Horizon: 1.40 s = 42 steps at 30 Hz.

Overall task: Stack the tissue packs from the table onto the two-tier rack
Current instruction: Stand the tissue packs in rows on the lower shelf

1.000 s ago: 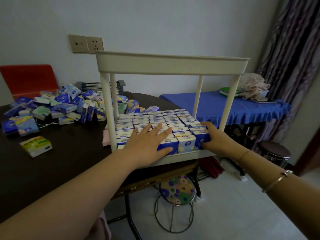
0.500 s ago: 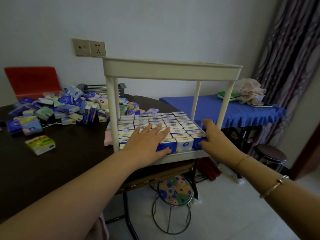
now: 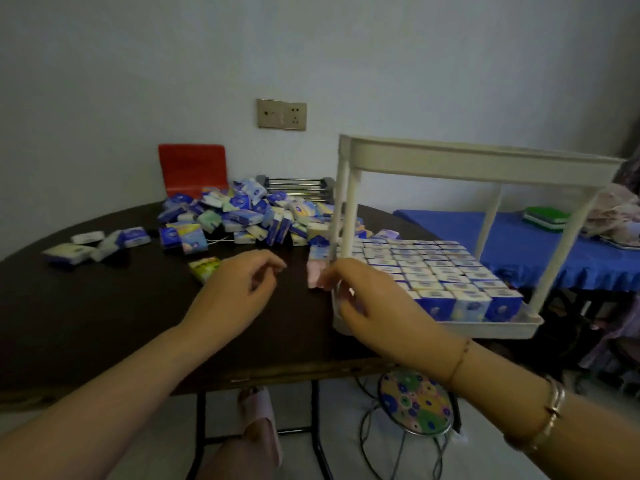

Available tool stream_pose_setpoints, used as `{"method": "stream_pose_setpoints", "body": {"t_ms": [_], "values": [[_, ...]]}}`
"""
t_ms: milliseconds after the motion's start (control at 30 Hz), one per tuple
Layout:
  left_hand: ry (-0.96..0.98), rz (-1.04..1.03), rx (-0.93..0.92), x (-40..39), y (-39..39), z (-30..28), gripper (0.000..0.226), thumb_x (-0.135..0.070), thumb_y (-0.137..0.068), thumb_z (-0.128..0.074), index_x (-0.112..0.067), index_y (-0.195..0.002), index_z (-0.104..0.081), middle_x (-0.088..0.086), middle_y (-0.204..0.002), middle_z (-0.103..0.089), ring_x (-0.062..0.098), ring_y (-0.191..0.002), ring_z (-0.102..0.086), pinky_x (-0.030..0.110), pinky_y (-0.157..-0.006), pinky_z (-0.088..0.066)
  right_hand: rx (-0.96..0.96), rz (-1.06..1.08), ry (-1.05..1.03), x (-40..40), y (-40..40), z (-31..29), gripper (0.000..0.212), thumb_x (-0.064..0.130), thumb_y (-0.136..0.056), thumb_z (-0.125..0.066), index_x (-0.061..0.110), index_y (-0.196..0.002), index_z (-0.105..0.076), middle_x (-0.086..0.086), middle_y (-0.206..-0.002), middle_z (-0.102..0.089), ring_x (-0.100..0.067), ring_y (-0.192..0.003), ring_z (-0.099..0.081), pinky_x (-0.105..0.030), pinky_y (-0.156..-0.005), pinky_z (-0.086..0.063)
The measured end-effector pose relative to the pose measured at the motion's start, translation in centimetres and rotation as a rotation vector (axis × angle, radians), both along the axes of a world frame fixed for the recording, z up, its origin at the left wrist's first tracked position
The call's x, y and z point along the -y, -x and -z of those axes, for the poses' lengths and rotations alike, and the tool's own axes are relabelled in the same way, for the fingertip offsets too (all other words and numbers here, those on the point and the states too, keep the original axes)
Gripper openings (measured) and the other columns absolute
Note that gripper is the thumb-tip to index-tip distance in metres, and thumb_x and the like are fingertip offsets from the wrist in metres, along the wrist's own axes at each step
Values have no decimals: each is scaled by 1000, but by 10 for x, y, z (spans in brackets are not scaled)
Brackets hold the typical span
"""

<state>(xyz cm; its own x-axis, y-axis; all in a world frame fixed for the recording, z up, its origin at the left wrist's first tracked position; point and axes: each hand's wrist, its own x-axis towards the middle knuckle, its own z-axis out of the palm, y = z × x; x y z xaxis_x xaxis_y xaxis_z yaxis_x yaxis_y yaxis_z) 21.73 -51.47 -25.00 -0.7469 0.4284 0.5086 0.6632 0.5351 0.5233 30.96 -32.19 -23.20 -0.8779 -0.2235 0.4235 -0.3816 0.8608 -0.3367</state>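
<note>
Both the left hand (image 3: 239, 289) and right hand (image 3: 374, 306) hover with loosely curled, empty fingers near the rack (image 3: 485, 161), its lower shelf full of tissue packs (image 3: 433, 271), more heaped (image 3: 249, 213) far left on the table (image 3: 104, 323).

Dark table (image 3: 104, 306) carries a loose heap of tissue packs (image 3: 249, 216) toward the wall, with a few strays to the left. White two-tier rack (image 3: 478, 161) stands at the table's right edge; its lower tier is filled with packs in tight rows (image 3: 433, 271), while the inside of the top tier is out of sight. Left hand (image 3: 235, 289) hovers over the table, fingers loosely curled, holding nothing. Right hand (image 3: 374, 306) is at the rack's near-left corner, fingers relaxed. Green-yellow pack (image 3: 204, 266) lies just beside the left hand.
</note>
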Motion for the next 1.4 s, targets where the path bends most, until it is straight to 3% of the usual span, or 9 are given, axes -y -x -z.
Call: {"method": "stream_pose_setpoints", "body": {"t_ms": [167,267,467,633,800,1000,1100,1233,1400], "values": [[-24,-199,205,70,54,27,36,-15,-94,-53,-28,-127,-54,-8,-129,-50,8,-117,-49,26,-96,-40,40,-83,-3,63,59,19,33,9,-90,-49,25,-119,-50,21,-89,-41,9,-78,-41,-9,-73,-36],[-3,-246,247,87,88,50,44,-20,-92,-56,-30,-135,-48,-6,-139,-43,14,-128,-43,27,-104,-35,51,-16,29,82,116,37,35,10,-88,-50,23,-121,-49,12,-109,-46,0,-97,-47,-11,-80,-34],[124,-323,357,77,150,76,77,-48,-88,-59,-38,-150,-14,-1,-159,-13,25,-144,-16,43,-115,-24,65,264,57,89,226,66,43,18,-89,-52,15,-130,-44,-9,-134,-41,-26,-122,-42,-37,-101,-40],[183,-436,338,62,187,84,98,-72,-76,-55,-28,-152,-12,2,-155,-26,23,-140,-28,44,-113,-27,-48,499,-121,78,292,77,58,28,-91,-49,21,-145,-28,-16,-143,-33,-35,-129,-32,-45,-101,-35],[84,-400,299,67,187,87,84,-60,-74,-66,-31,-144,-28,-2,-141,-40,19,-129,-41,40,-108,-33,-62,559,-138,62,339,71,57,38,-95,-44,30,-148,-24,-14,-157,-10,-36,-142,-13,-49,-112,-21],[-173,-304,346,72,182,85,82,-34,-74,-78,-39,-140,-28,-6,-141,-31,17,-123,-46,43,-101,-43,23,628,-171,51,366,64,38,37,-96,-42,21,-130,-49,-20,-142,-36,-40,-130,-30,-47,-106,-27],[-272,-235,331,72,179,83,75,-17,-76,-77,-41,-134,-36,-9,-137,-29,11,-115,-48,33,-96,-46,-59,591,-128,54,365,63,24,27,-92,-51,12,-111,-58,-21,-129,-42,-41,-108,-48,-46,-92,-44],[-325,-131,306,72,173,80,68,1,-75,-73,-42,-121,-48,-9,-133,-27,4,-114,-44,14,-89,-40,-75,450,22,60,351,61,10,7,-82,-59,9,-92,-59,-15,-118,-40,-37,-93,-53,-47,-83,-50],[-285,-91,328,73,164,75,60,-8,-69,-82,-33,-117,-55,-8,-127,-26,-5,-109,-37,-7,-80,-31,-101,312,277,79,303,54,19,2,-83,-55,12,-99,-54,-12,-121,-37,-28,-94,-51,-39,-86,-46]]}}
